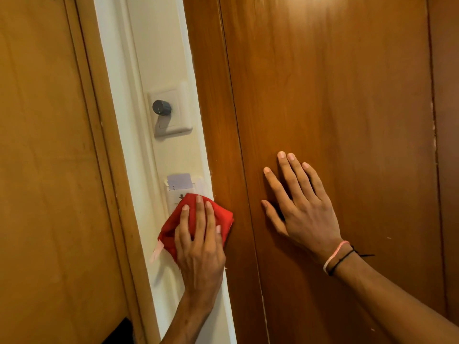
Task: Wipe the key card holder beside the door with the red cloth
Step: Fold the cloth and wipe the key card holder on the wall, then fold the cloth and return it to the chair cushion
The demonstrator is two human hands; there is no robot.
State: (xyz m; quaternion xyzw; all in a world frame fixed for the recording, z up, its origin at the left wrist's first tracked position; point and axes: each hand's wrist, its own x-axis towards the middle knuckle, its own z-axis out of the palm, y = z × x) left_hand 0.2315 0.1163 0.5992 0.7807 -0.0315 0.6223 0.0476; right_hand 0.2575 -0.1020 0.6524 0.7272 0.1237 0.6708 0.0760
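White wall strip [171, 274], centre-left of frame, between wood panel [44, 170] at left and wood door [335, 95] at right.
Left hand [198, 247], lower centre: fingers spread flat, pressing bunched red cloth [218, 217] against the wall; cloth covers lower half of holder.
Right hand [303, 207], right of centre: open, palm flat on door, holding nothing; bands [335, 259] at wrist.
Holder [178, 194], white, just above cloth, at the door frame's edge; card [179, 181] upright in its slot.
Dial switch [162, 108], dark knob on white plate, higher on the strip.
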